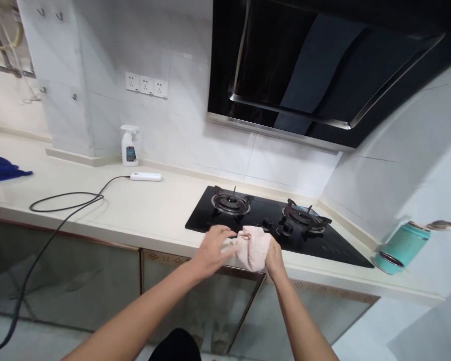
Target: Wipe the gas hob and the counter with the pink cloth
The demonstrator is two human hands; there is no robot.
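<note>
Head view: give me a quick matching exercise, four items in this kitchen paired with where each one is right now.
Things:
1. pink towel
2. white spray bottle
3. blue cloth
4. teal flask

Places:
A. left end of the counter
B. right of the black gas hob
C. between the left hand and right hand
D. below the wall sockets

Pairs: 1-C, 2-D, 3-A, 4-B

Past left hand [212,250], white tile wall [206,145], wall sockets [146,85], black range hood [285,65] above. Under hand, cream counter [135,220], glass cupboard doors [78,281]. Pale floor [30,341] far left.
</note>
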